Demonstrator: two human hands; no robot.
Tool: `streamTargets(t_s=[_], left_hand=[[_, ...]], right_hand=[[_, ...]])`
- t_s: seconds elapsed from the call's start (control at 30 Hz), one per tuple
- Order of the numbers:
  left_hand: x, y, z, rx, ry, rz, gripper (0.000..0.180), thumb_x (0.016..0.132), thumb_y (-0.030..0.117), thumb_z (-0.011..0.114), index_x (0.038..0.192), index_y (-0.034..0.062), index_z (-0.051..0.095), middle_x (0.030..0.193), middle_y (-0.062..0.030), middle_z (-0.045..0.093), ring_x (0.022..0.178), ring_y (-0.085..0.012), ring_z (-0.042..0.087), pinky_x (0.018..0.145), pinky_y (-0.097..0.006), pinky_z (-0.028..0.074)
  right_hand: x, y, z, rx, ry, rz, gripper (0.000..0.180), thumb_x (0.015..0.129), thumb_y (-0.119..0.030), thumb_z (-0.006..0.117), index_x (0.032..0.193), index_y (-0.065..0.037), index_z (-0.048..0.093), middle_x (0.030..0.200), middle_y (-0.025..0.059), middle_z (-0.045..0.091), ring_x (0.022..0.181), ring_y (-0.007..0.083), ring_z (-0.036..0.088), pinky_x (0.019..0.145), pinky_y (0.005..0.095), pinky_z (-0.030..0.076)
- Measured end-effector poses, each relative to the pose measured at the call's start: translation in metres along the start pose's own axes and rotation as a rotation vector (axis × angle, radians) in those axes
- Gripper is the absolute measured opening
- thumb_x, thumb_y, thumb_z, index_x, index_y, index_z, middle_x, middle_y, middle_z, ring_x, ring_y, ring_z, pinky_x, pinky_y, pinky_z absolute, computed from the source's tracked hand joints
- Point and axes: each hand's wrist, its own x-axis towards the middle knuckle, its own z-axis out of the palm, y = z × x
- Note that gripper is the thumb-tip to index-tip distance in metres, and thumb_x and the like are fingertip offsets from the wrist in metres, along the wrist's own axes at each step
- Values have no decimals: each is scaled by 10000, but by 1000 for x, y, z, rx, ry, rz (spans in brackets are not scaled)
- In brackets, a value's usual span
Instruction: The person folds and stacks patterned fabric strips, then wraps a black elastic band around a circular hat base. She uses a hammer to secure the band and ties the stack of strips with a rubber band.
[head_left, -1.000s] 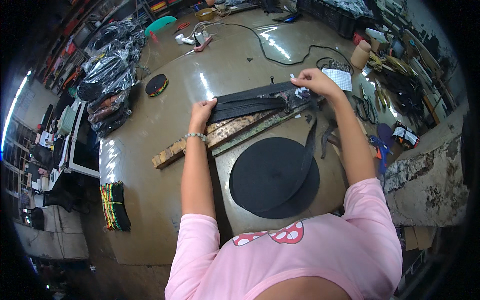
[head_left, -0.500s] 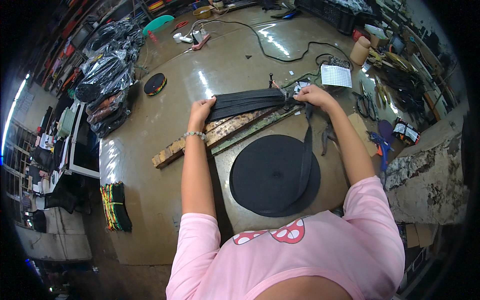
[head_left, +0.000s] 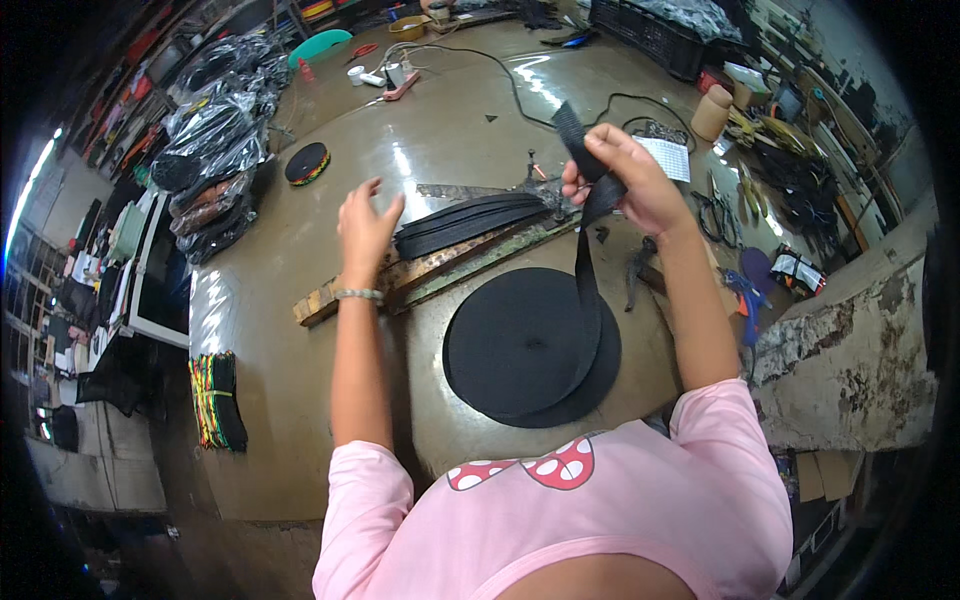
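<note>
A black webbing strap (head_left: 588, 270) runs up from a large flat roll of black webbing (head_left: 520, 345) on the table in front of me. My right hand (head_left: 632, 180) is closed on that strap, its free end sticking up past my fingers. My left hand (head_left: 368, 222) is raised with fingers apart and nothing in them, at the left end of a bundle of black webbing strips (head_left: 465, 225). The bundle lies along a worn wooden beam (head_left: 400, 277). At its right end stands a small metal fixture (head_left: 540, 185), partly hidden by the strips.
Scissors (head_left: 712, 215) and a blue glue gun (head_left: 746, 302) lie on the right. A power strip (head_left: 400, 85) with a cable sits at the back. Plastic-wrapped goods (head_left: 215, 140) are piled on the left, near a round black coil (head_left: 307, 163) and a banded strap bundle (head_left: 215, 400).
My right hand has lifted the strap's end up from the fixture. My left hand has let go of the strips and opened. The strips now lie narrower on the beam.
</note>
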Motion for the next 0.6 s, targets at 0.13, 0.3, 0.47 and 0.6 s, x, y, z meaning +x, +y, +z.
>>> streamTargets(t_s=[0.13, 0.3, 0.47, 0.6], left_hand=[[-13, 99, -5, -776, -370, -356, 363, 879, 328, 678, 998, -15, 671, 816, -57, 659, 652, -95, 588, 615, -247, 496], [-12, 148, -15, -1092, -503, -399, 265, 897, 257, 667, 928, -7, 655, 813, -56, 654, 673, -83, 600, 577, -188, 472], [-5, 132, -19, -1510, -473, -521, 170, 901, 177, 654, 952, 23, 603, 821, -64, 646, 694, -114, 636, 600, -183, 513], [1, 121, -23, -1674, -492, -524, 151, 892, 161, 662, 954, 51, 580, 858, -63, 632, 761, -126, 652, 596, -162, 532]], right_hand=[[-3, 17, 45, -628, 56, -424, 156, 904, -166, 613, 944, -35, 537, 862, 86, 590, 725, 181, 608, 635, 274, 508], [-16, 29, 67, -1177, 195, -855, 221, 815, -30, 640, 1026, -3, 577, 1047, 138, 563, 842, 285, 599, 744, 349, 485], [-36, 30, 71, -467, 106, -261, 625, 864, -9, 581, 1438, -93, 348, 1100, 101, 596, 723, 128, 594, 625, 249, 503], [-46, 28, 53, -510, -45, 19, 387, 965, -198, 539, 1329, -70, 511, 740, -24, 557, 581, 18, 460, 533, 173, 382]])
